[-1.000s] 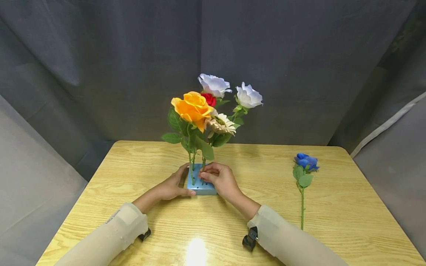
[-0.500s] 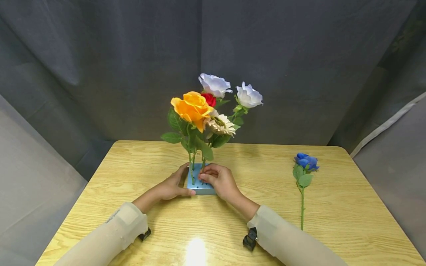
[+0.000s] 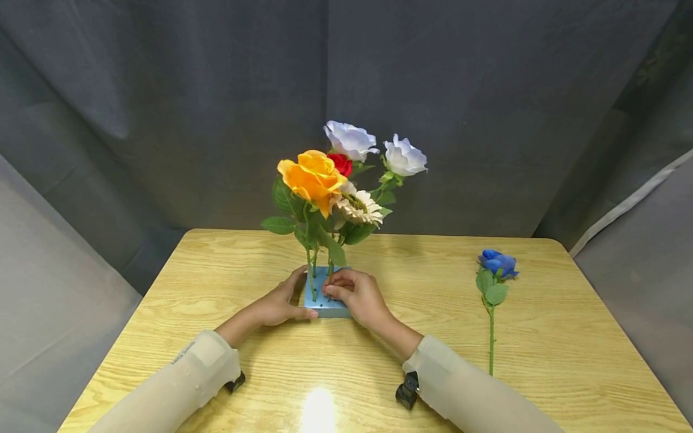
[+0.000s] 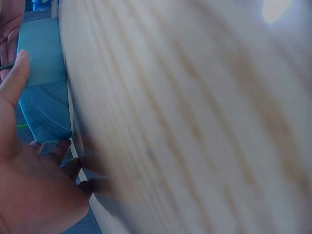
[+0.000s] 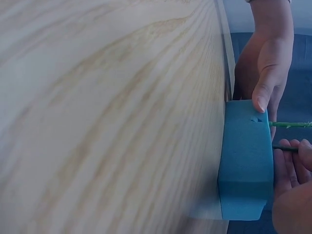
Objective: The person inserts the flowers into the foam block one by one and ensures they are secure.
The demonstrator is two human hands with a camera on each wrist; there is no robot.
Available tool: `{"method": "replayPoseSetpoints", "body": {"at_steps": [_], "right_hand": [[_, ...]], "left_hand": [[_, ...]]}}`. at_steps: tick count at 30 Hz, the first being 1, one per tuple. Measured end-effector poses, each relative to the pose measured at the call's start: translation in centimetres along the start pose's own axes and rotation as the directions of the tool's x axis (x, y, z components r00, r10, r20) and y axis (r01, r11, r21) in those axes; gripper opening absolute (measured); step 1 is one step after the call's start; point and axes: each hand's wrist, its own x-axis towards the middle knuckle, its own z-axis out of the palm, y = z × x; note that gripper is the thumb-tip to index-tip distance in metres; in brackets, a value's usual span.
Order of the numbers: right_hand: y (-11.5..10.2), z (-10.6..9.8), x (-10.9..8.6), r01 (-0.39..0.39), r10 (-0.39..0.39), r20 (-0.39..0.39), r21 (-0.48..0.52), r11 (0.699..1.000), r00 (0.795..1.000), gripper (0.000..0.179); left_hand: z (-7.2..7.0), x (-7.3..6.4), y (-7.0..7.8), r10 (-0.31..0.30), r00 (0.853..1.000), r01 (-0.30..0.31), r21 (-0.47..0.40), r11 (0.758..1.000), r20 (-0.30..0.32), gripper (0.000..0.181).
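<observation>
A light blue foam block with holes in its top lies on the wooden table. My left hand grips its left side, the thumb on the front face and the fingers around behind, as the left wrist view also shows on the block. Between right thumb and fingers, my right hand pinches a stem just above the block; it seems to lead up to the cream daisy. Also standing above the block are an orange rose, a red flower and two white roses, their lower stems partly hidden.
A blue rose lies on the table to the right, its green stem pointing toward the near edge. Dark curtains hang behind the table, and grey cloth flanks both sides.
The cream daisy and its leaf have sunk slightly, and the upper white rose and red flower have shifted a little. Both hands stay nearly in place.
</observation>
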Motion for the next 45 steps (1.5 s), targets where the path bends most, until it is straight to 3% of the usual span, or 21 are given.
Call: {"method": "replayPoseSetpoints", "body": {"at_steps": [8, 17, 29, 37, 45], "right_hand": [[0.52, 0.11, -0.32, 0.068, -0.065, 0.022, -0.167, 0.984, 0.998, 0.007], [0.59, 0.05, -0.27, 0.029, -0.027, 0.025, -0.111, 0.993, 0.999, 0.005], [0.33, 0.05, -0.31, -0.041, 0.040, 0.010, 0.040, 0.998, 0.999, 0.017], [0.27, 0.12, -0.20, -0.036, 0.036, -0.010, -0.045, 0.998, 0.999, 0.006], [0.27, 0.10, -0.10, -0.033, 0.032, -0.009, -0.092, 0.995, 0.999, 0.005]], "left_hand": [[0.05, 0.07, -0.21, -0.020, 1.000, 0.020, 0.004, 1.000, 0.010, 0.117], [0.12, 0.01, 0.00, -0.008, 1.000, 0.008, 0.000, 1.000, 0.003, 0.115], [0.02, -0.07, 0.02, -0.015, 1.000, 0.015, -0.003, 1.000, 0.009, 0.117], [0.06, -0.09, 0.02, -0.007, 1.000, 0.007, -0.003, 1.000, 0.006, 0.115], [0.08, 0.01, 0.08, 0.015, 1.000, -0.015, -0.020, 1.000, -0.003, 0.114]]}}
